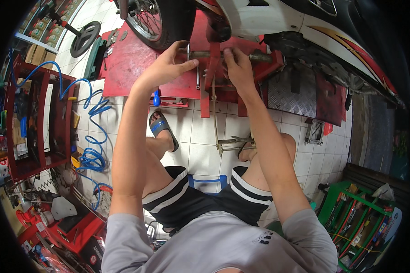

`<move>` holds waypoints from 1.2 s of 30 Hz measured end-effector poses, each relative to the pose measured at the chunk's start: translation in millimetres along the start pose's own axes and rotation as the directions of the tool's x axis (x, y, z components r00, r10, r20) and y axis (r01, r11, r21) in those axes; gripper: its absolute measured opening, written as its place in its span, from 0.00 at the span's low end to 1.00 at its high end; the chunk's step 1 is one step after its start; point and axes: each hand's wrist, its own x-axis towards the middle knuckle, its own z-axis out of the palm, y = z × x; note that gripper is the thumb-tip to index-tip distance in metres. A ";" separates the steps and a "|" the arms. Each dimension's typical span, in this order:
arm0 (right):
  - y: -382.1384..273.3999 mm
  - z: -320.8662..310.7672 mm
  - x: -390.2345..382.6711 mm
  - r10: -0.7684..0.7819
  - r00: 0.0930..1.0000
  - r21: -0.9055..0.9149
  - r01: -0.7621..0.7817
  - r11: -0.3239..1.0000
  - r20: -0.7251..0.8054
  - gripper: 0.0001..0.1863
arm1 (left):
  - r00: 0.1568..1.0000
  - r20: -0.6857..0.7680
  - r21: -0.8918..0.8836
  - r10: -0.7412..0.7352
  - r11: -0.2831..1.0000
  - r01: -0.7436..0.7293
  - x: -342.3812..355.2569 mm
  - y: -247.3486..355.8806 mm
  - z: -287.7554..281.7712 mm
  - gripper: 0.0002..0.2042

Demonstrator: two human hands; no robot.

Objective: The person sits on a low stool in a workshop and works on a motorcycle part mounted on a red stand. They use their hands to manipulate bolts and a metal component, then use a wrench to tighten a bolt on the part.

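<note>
Hands together here: the left hand (168, 68) has thumb and fingers spread at the left end of a dull, threaded metal rod (205, 54), while the right hand (239, 73) curls over it, just right of a red metal upright (212, 63). Gripping? Can't tell for either. The rod runs between them, above a red metal platform (127, 61).

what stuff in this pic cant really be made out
All in the head view:
- Right hand: the back of the hand hides most of its fingers, so its exact grip at the threaded rod is unclear.
- Wheel: its top is cut off by the upper edge.
- Blue frame: mostly hidden by the shorts.
- Small metal parts on the red platform: too small to identify.
</note>
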 end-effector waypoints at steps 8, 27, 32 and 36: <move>9.4 0.6 2.7 -0.163 0.986 0.018 0.164 0.986 -0.048 0.09 | 0.999 -0.016 0.002 0.032 0.999 -0.032 -4.5 2.8 0.0 0.35; 2.7 2.4 -0.1 -0.058 0.998 0.096 0.060 0.994 -0.024 0.08 | 0.999 -0.028 0.081 -0.016 0.997 0.018 -5.4 5.0 -0.3 0.37; 11.2 3.5 4.0 -0.313 0.949 -0.102 0.308 0.946 -0.037 0.08 | 0.999 -0.032 -0.021 0.038 0.999 -0.039 -1.4 -2.6 -0.3 0.34; 13.9 -5.1 11.1 -0.249 0.968 -0.337 0.232 0.913 -0.009 0.08 | 0.995 -0.045 -0.022 0.086 0.996 -0.087 2.0 -7.5 -0.2 0.33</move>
